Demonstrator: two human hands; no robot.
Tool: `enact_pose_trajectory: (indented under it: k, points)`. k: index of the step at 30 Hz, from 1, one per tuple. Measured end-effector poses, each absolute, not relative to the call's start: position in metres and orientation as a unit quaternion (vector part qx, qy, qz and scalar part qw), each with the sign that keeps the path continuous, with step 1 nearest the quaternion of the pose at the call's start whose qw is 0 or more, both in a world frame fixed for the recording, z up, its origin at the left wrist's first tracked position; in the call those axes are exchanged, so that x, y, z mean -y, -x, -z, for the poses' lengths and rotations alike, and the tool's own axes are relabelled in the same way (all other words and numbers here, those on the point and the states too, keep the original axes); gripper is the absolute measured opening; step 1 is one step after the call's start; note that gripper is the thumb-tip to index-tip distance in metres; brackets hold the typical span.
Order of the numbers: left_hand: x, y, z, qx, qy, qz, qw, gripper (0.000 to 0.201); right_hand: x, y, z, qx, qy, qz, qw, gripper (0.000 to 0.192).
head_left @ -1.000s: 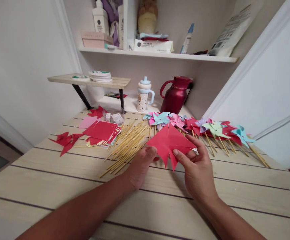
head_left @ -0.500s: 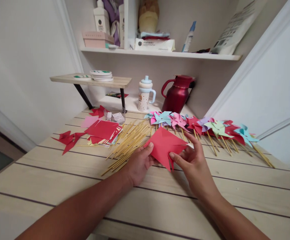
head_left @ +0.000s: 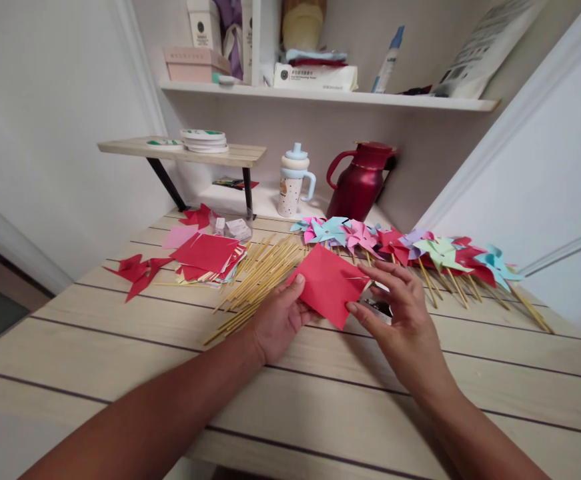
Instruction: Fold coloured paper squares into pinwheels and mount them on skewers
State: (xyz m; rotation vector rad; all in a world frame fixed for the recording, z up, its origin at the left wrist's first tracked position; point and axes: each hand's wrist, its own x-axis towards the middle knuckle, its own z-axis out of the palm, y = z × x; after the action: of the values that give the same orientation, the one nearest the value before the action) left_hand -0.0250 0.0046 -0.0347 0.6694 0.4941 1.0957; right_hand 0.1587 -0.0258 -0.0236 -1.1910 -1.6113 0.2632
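Note:
A red paper square (head_left: 327,283) is held up over the table, with slits cut in from its corners. My left hand (head_left: 283,317) grips its left side, thumb on top and fingers underneath. At the right edge, my right hand (head_left: 400,307) has its thumb near the lower corner and its fingertips at the right corner by a slit. A small dark and silvery object (head_left: 379,307) shows partly behind the right fingers; I cannot make out what it is. Thin wooden sticks (head_left: 263,277) lie in a loose bundle just beyond my left hand.
Finished paper pinwheels (head_left: 440,257) on sticks line the back right. To the left lie stacked paper squares (head_left: 207,252) and a cut red piece (head_left: 137,272). Behind stand a cup (head_left: 291,190), a red jug (head_left: 357,183) and a small raised shelf (head_left: 243,155) bearing tape rolls (head_left: 204,140).
The red paper has turned and shifted slightly; the slit flap at its lower edge no longer hangs apart. My right fingers have spread and moved a little to the right. The view has tilted slightly.

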Motion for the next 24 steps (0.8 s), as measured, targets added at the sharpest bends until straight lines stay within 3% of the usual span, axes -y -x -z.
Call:
enact_pose_trajectory:
  k: [7, 16, 24]
  points:
    - [-0.0041, 0.0254, 0.0334, -0.215, -0.312, -0.500, 0.779, 0.034, 0.0294, -0.1573, 0.0173, 0.695, 0.472, -0.091, 0.535, 0.014]
    - [-0.0040, 0.0241, 0.0337, -0.201, -0.282, -0.495, 0.797, 0.031, 0.0263, -0.1512, 0.0214, 0.743, 0.456, -0.075, 0.485, 0.033]
    - [-0.0012, 0.0228, 0.0309, -0.175, -0.322, -0.476, 0.800, 0.040, 0.0283, -0.1544, 0.0185, 0.748, 0.426, -0.074, 0.504, 0.012]
